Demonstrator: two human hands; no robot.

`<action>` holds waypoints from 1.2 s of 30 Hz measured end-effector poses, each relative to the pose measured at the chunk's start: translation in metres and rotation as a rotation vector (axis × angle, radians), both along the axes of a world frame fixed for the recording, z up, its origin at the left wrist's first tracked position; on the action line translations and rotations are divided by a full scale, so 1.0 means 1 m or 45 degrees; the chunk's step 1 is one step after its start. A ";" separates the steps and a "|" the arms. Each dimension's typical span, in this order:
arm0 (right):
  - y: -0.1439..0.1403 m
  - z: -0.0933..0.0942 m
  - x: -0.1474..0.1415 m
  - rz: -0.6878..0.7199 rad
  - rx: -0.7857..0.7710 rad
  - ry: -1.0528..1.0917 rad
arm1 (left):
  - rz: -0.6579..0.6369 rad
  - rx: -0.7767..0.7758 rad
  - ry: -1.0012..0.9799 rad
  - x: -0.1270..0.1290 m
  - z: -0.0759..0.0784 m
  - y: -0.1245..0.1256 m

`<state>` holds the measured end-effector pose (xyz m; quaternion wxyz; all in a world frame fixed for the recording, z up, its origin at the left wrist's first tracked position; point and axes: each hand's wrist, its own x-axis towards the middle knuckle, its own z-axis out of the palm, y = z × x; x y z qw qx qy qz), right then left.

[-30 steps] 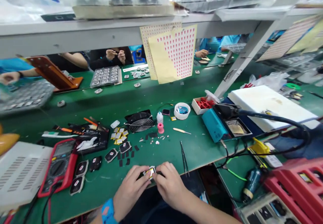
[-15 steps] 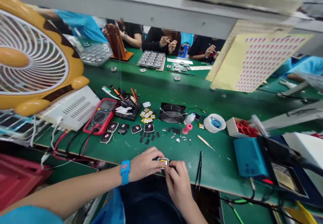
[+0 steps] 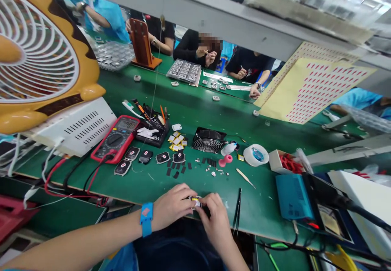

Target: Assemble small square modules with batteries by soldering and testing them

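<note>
My left hand (image 3: 173, 204) and my right hand (image 3: 215, 219) meet at the near edge of the green bench (image 3: 195, 112). Between their fingertips they pinch one small part (image 3: 195, 201) with yellow tape and a silver face. My left wrist wears a blue band (image 3: 146, 218). Black tweezers (image 3: 237, 213) lie just right of my right hand. Several black oval watch parts (image 3: 146, 157) lie in a row beyond my left hand, with small black strips (image 3: 177, 169) and yellow-taped cells (image 3: 177, 139) near them.
A red multimeter (image 3: 117, 137) with leads, a white box (image 3: 76, 126) and a yellow fan (image 3: 39, 55) stand at the left. A black grille fan (image 3: 209, 140), tape roll (image 3: 255, 155), red-parts box (image 3: 285, 163) and teal soldering station (image 3: 295, 197) sit right. Other people work across the bench.
The view has swung left, bringing the yellow fan and the white box into sight. Both hands stay together on the small part at the bench edge.
</note>
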<state>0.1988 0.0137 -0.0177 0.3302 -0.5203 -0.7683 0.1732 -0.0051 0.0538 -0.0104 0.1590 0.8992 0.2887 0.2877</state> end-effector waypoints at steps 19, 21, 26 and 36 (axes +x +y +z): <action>0.003 0.011 0.078 -0.543 0.113 -0.246 | 0.146 -0.233 -0.107 0.001 0.005 -0.008; 0.000 0.008 0.097 -0.624 0.073 -0.432 | 0.158 -0.247 -0.128 0.002 0.004 -0.009; -0.002 0.007 0.112 -0.561 -0.007 -0.607 | 0.109 -0.217 -0.110 0.007 0.003 -0.007; 0.005 0.018 0.059 -0.344 0.057 -0.083 | 0.312 -0.190 0.003 0.029 0.013 0.017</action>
